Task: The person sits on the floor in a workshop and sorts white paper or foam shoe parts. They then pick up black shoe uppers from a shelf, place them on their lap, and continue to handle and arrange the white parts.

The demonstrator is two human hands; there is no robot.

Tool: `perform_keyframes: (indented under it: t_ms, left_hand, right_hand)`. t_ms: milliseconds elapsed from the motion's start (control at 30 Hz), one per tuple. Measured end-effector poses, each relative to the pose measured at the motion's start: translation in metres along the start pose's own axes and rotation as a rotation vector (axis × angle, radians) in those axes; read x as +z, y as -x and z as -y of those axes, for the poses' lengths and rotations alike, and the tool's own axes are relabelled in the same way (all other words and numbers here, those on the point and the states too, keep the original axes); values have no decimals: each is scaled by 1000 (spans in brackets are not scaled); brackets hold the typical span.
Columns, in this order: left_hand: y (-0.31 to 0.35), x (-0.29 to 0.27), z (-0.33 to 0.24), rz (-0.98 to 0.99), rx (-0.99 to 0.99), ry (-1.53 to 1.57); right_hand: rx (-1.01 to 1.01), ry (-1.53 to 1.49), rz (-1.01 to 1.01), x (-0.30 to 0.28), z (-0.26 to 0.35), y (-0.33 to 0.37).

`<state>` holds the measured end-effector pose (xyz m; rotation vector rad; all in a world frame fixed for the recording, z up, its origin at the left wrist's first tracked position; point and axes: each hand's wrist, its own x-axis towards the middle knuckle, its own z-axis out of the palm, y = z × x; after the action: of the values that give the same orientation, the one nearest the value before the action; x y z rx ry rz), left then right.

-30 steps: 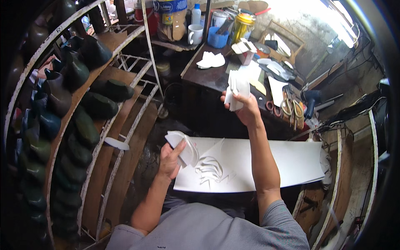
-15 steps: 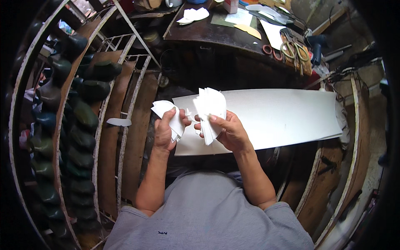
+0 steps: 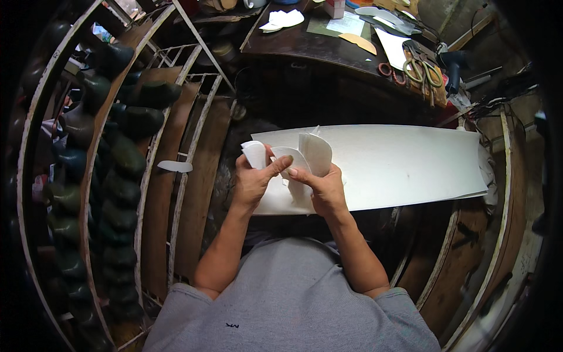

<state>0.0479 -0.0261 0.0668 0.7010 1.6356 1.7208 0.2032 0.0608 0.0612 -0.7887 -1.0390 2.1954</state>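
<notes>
White rounded cut-outs point(image 3: 254, 154) of thin sheet material stick up from my left hand point(image 3: 251, 183), whose fingers are closed around them. Close beside it, my right hand point(image 3: 329, 192) grips a stack of similar white cut-outs point(image 3: 316, 154), fanned apart with the rounded ends up. A single cut-out point(image 3: 291, 156) stands between the two hands, and both thumbs meet near it. Its lower part is partly hidden by my fingers. Below the hands lies a long white sheet point(image 3: 404, 167), with small white pieces partly covered by my hands.
Racks of dark shoe lasts point(image 3: 122, 155) stand on the left, with one loose white cut-out point(image 3: 175, 166) on a shelf board. A dark table point(image 3: 287, 44) ahead bears scissors point(image 3: 423, 73), red-handled scissors point(image 3: 392, 73), a white pile point(image 3: 282, 20) and a tan piece point(image 3: 357, 43).
My hands have come together, the left moving right and toward the other stack. One cut-out now stands between them, and the right-hand stack has tilted and fanned.
</notes>
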Motion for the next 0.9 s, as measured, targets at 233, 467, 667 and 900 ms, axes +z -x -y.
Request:
perform_keyframes:
  t_ms: [233,467,667,900]
  left_hand:
    - [-5,-3,0,-30,-84,129]
    - [-8,-3,0,17,-8,98]
    - [-22,-8,-1,-153,-43,387]
    - [-25,-23,7,-125,-160,409]
  right_hand:
    - [196,-269,253,1,12,3]
    - [86,-48,89,5,3,3]
    - [100,-106,78,0,3,4]
    - [-96,130,-91,2,3,2]
